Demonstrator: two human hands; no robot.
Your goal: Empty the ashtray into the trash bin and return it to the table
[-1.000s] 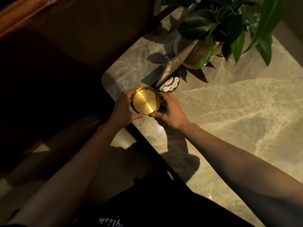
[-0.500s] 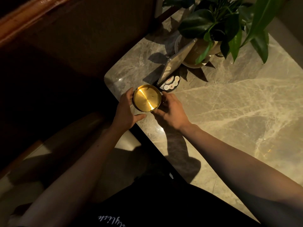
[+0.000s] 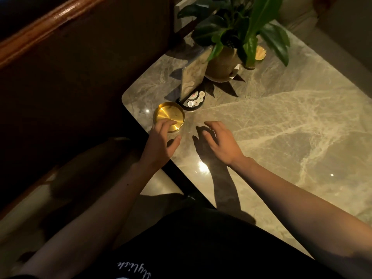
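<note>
— Where did the ashtray sit?

— The round brass ashtray (image 3: 169,116) stood upright on the marble tabletop (image 3: 281,125), close to the tabletop's near-left corner and just in from its left edge; its polished inside caught the light, and I could not tell whether any ash lay in it.

— And the hands?

— The left hand (image 3: 159,146) hung over the near rim of the ashtray with its fingers (image 3: 165,125) loosely spread and curled, gripping nothing; the fingertips overlapped the rim in the view, though whether they touched it I could not tell; the right hand (image 3: 219,141) hovered over the tabletop just right of the ashtray, apart from it, palm down, fingers open and slightly bent, holding nothing; its shadow fell on the marble beneath.

— What else stood there?

— Just beyond the ashtray, a black round base with small buttons (image 3: 194,100) carried an upright reflective card stand (image 3: 193,77); behind that, toward the far edge of the tabletop, a potted plant (image 3: 223,61) with broad green leaves stood in a saucer; a small yellow flower-like object (image 3: 260,53) showed beside the pot.
</note>
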